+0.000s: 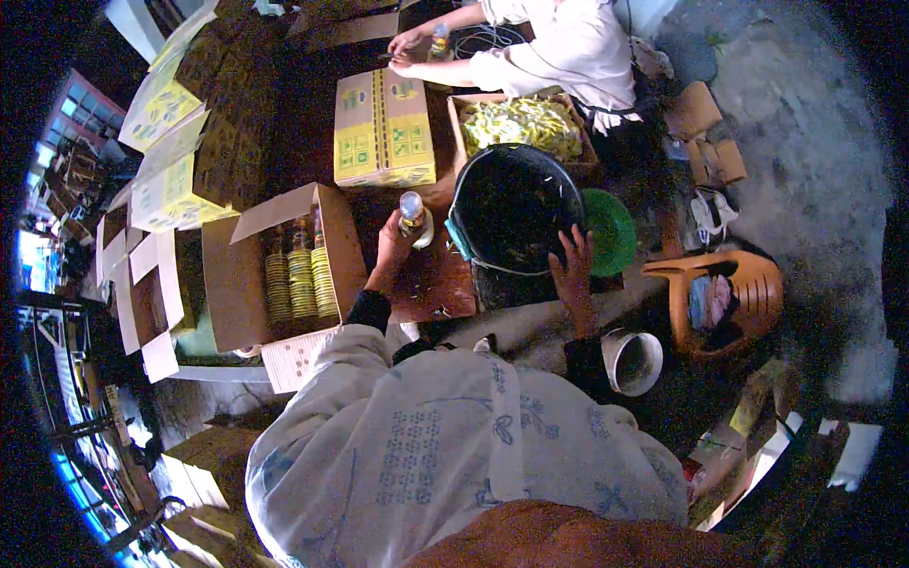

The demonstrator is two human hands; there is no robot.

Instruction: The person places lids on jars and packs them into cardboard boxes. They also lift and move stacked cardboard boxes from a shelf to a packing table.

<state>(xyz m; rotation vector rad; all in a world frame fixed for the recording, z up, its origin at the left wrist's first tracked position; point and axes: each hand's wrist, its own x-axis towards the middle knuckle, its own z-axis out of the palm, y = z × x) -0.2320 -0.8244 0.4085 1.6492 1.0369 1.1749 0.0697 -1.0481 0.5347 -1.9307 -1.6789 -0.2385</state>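
Observation:
My left hand (395, 245) is closed around a clear bottle (411, 210) with a label, above the dark red tabletop (433, 287). My right hand (574, 264) lies spread at the near right rim of a black bucket (518, 206), with nothing held between its fingers. Small scraps lie inside the bucket, whose interior is mostly dark. A green round basin (612, 233) shows beyond my right hand. Left of my left hand, an open cardboard box (238, 284) holds stacks of yellow-edged round items (301, 284). Behind the bucket is a box of yellow-green and white pieces (522, 128).
A closed yellow-and-brown carton (384, 128) stands at the back of the table. Across it, a co-worker's hands (403, 53) are near another bottle (440, 41). An orange plastic chair (738, 302) holding cloths and a white bucket (633, 363) are at the right. More cartons (170, 177) stand at the left.

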